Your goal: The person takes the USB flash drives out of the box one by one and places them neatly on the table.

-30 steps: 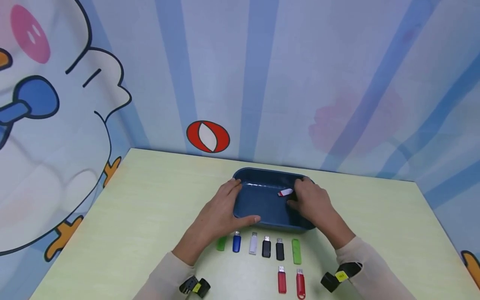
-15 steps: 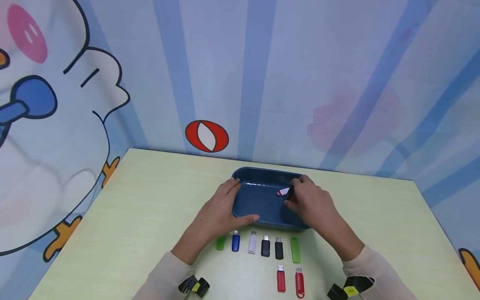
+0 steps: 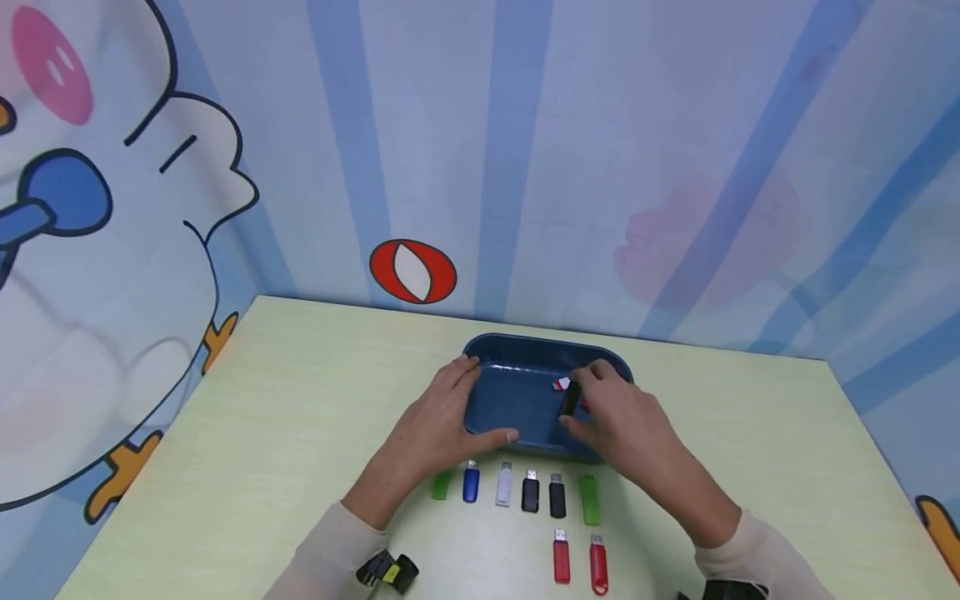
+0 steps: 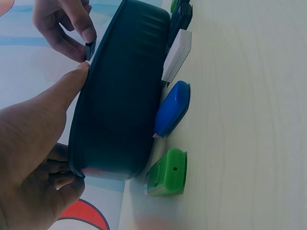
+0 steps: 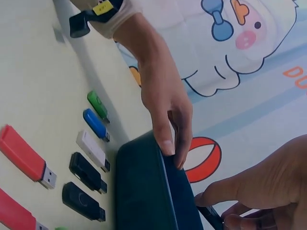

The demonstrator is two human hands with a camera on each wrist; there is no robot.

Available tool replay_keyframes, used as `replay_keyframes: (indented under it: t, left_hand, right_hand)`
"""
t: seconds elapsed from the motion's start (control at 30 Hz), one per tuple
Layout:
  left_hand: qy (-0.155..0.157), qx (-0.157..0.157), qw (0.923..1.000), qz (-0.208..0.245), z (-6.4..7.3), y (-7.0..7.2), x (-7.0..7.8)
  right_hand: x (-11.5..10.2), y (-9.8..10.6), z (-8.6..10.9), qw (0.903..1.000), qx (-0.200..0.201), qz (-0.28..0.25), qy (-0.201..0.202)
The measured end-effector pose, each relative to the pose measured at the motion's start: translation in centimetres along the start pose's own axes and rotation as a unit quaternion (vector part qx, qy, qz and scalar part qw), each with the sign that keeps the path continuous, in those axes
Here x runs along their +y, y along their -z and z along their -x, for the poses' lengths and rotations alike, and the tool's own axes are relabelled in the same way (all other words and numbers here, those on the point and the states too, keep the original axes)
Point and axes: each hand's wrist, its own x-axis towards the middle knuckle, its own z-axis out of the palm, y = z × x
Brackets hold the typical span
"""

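A dark blue rectangular tray point(image 3: 517, 408) stands on the table. My left hand point(image 3: 438, 417) grips its left end, thumb along the near rim and fingers at the far left rim. Over the right part of the tray, my right hand point(image 3: 618, 421) pinches a black USB stick point(image 3: 568, 400) between thumb and fingers. Behind that stick, a white and red USB stick point(image 3: 560, 384) lies in the tray, partly covered. A bit of red point(image 3: 585, 406) shows beside my right fingers, mostly hidden by the hand.
In front of the tray runs a row: a green stick point(image 3: 440, 486), a blue one point(image 3: 470, 483), a white one point(image 3: 503, 485), two black ones point(image 3: 530, 493) and another green one point(image 3: 590, 502). Two red USB sticks point(image 3: 561, 558) lie closer. A cartoon-printed cloth point(image 3: 540, 167) stands behind.
My right hand has moved left inside the tray, bringing the black USB stick into view and overlapping more of the white and red one. My left hand keeps its place.
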Motion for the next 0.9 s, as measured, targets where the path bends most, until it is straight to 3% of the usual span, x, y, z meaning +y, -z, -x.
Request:
replay_keyframes:
  t: [0.17,0.67,0.9]
  left_hand:
    - [-0.001,0.000,1.0000,0.000,0.0,0.0,0.0]
    - [0.000,0.002,1.0000,-0.005,0.0,-0.1,-0.1]
    - [0.001,0.006,1.0000,-0.004,0.0,-0.1,-0.1]
  right_hand:
    - [-0.7,0.2,0.8,0.9999,-0.003,-0.008,0.008]
    - [-3.3,0.4,2.5,0.9960,-0.078,-0.043,-0.010]
    - [-3.7,0.1,3.4,0.9952,-0.084,-0.051,-0.005]
